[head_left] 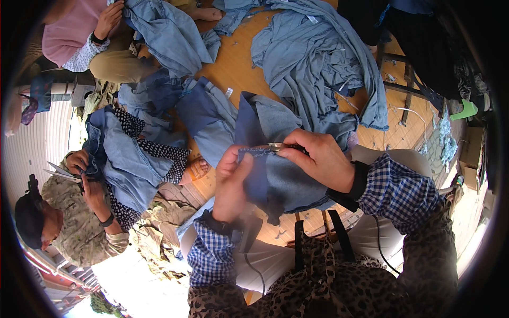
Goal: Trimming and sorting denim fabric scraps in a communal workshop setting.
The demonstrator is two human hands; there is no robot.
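Note:
A blue denim garment [289,177] hangs over my lap, its darker inner side [257,183] turned toward my left hand. My left hand [232,183] pinches the garment's upper edge, where pale loose threads show along the fabric. Closed around a small dark-handled tool [275,147] with a short metal tip, my right hand [322,160] rests at that same edge. The tip lies against the cloth close to my left fingers. Its exact kind is partly hidden by my fingers.
A large heap of denim garments [307,58] lies ahead on the wooden surface [238,63]. At left, a person in camouflage [79,222] holds scissors [62,173] and denim. Another person in pink [71,32] handles denim at far left. A dark metal frame [405,87] stands at right.

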